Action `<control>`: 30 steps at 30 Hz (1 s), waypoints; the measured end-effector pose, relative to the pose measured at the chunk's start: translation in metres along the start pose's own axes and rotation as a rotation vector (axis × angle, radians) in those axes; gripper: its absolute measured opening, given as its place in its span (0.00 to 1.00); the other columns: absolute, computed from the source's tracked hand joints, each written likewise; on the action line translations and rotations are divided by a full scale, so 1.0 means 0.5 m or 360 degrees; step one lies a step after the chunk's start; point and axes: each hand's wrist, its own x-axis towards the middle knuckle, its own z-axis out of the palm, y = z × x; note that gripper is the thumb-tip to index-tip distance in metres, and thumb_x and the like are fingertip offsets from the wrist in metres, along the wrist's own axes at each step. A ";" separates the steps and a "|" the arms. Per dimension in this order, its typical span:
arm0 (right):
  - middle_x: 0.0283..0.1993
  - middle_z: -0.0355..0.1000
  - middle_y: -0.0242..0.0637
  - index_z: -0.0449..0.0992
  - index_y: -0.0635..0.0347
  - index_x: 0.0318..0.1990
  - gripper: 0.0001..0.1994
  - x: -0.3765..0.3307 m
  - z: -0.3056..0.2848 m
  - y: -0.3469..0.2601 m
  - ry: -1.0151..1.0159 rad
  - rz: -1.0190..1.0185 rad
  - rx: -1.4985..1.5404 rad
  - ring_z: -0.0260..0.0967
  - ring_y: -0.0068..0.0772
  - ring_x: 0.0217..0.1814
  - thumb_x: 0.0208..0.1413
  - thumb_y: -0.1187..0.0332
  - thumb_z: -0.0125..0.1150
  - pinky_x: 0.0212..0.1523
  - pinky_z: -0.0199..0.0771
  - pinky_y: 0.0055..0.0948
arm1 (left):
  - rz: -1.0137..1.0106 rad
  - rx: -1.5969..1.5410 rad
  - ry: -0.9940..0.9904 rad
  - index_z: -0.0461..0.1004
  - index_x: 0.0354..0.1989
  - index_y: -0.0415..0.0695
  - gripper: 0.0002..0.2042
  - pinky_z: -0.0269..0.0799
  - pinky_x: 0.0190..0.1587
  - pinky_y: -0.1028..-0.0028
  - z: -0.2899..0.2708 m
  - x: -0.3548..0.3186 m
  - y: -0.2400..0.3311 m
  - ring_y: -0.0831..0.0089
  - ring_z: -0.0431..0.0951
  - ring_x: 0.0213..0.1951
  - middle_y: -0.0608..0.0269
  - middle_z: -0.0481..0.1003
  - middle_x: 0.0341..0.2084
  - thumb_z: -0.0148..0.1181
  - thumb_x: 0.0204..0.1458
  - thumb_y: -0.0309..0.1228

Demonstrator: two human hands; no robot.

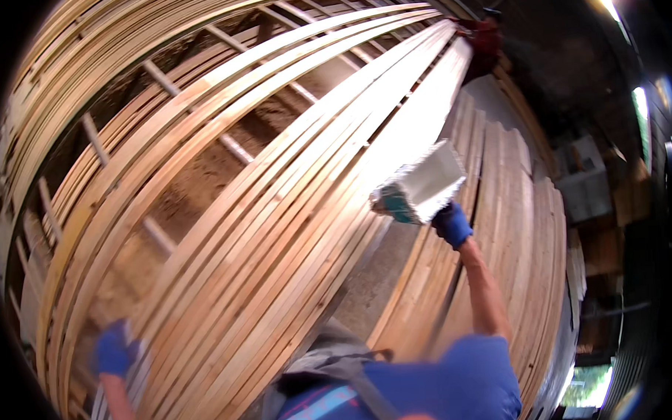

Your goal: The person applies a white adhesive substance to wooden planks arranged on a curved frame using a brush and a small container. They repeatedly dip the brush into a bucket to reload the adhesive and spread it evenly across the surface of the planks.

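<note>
My right hand [453, 224], in a blue glove, grips a white open-topped container [436, 178] by its near edge. The container is boxy and tilted, with ragged whitish edges and a teal patch on its outer side. It is held out above the right edge of a layer of long pale wooden boards [278, 242]. My left hand [114, 349], also gloved in blue, is low on the left by the ends of the boards. Motion blurs its fingers, so neither their pose nor any contact with the wood can be made out.
Long boards [118, 210] lie across crosswise battens [161, 77] on the left, with more stacked beyond. To my right is another stack of boards [499, 226], past a strip of grey floor [375, 283]. A person in red [483, 42] stands at the far end. White boxes [583, 175] stand at right.
</note>
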 end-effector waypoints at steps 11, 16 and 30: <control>0.34 0.80 0.36 0.79 0.62 0.37 0.08 0.073 0.057 -0.241 -0.0418 -0.0907 0.0236 0.77 0.33 0.36 0.49 0.71 0.66 0.38 0.76 0.35 | -0.0152 0.0267 0.0144 0.74 0.39 0.39 0.18 0.69 0.44 0.52 -0.132 0.028 0.079 0.46 0.75 0.39 0.46 0.75 0.34 0.64 0.39 0.34; 0.32 0.80 0.43 0.79 0.63 0.36 0.07 0.125 0.153 -0.347 -0.0776 -0.0906 0.0074 0.78 0.34 0.35 0.48 0.72 0.65 0.35 0.75 0.34 | -0.0417 0.0234 0.0211 0.74 0.37 0.44 0.15 0.65 0.49 0.54 -0.110 0.004 0.103 0.53 0.76 0.40 0.50 0.75 0.32 0.64 0.42 0.38; 0.21 0.73 0.46 0.79 0.50 0.34 0.08 -0.127 0.677 -0.809 -0.1337 -0.2756 -0.0971 0.73 0.51 0.24 0.51 0.61 0.56 0.25 0.73 0.47 | -0.1856 0.0038 0.1546 0.71 0.54 0.41 0.22 0.71 0.49 0.62 0.071 -0.760 0.410 0.52 0.75 0.44 0.51 0.76 0.45 0.65 0.50 0.31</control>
